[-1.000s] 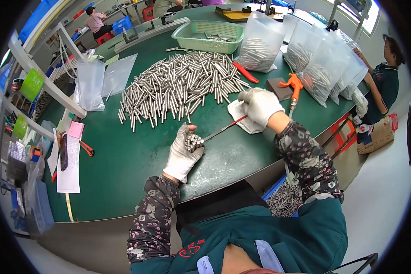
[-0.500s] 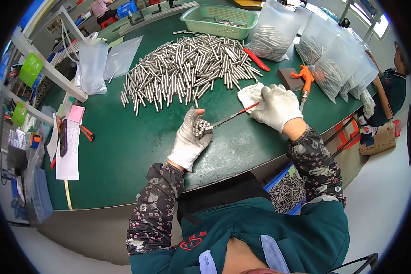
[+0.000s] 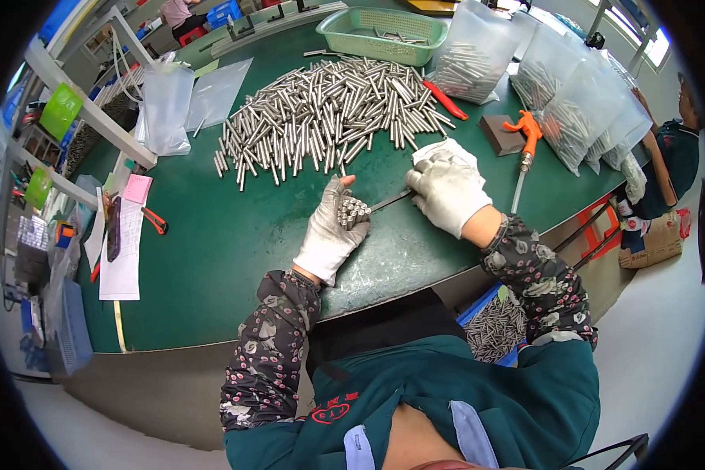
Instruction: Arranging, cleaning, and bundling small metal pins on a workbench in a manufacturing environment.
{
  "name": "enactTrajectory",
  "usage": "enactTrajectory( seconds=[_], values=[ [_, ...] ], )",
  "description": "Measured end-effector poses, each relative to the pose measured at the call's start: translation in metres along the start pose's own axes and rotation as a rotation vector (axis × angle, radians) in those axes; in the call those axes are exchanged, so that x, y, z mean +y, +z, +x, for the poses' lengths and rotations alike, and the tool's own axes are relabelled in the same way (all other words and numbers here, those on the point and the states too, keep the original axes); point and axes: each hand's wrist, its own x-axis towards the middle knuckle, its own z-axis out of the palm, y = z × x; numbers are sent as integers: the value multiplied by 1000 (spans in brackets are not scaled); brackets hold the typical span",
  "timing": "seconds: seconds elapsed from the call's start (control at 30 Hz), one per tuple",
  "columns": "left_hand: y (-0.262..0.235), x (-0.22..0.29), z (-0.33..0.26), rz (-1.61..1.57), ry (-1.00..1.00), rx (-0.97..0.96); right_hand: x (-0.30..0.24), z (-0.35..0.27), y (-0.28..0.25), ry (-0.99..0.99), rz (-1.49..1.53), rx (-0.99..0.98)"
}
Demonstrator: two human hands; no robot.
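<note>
My left hand, in a white glove with a bare thumb tip, is closed round a bundle of short metal pins, their ends facing up. My right hand, also gloved, grips a slim file. The file's grey blade reaches left to the edge of the bundle, while its handle is hidden in the fist. A folded white cloth lies on the green table just behind my right hand. Farther back spreads a large heap of loose metal pins.
Behind the heap stands a green basket; red-handled pliers lie beside it. At right are bags of pins, a brown block and an orange air gun. Paper and a cutter lie left. A co-worker is at right.
My right hand has moved left along the file toward the bundle, and its fingers now cover the red handle that showed before. My left hand keeps its hold on the pins.
</note>
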Motion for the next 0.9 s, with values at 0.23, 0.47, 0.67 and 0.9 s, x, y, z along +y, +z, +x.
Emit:
enactTrajectory(
  seconds=[0.23, 0.47, 0.67, 0.9],
  values=[
    [-1, -8, 0, 19, 40, -14, 4, 5, -1, -72, -17, 61],
    [-4, -4, -1, 61, 2, -52, -15, 7, -2, -116, 221, -34],
    [0, -5, 1, -15, -48, -61, -4, 17, 3, -67, 194, -121],
    [2, -21, 1, 109, 123, 35, 2, 25, -29, 214, 402, -15]
  ],
)
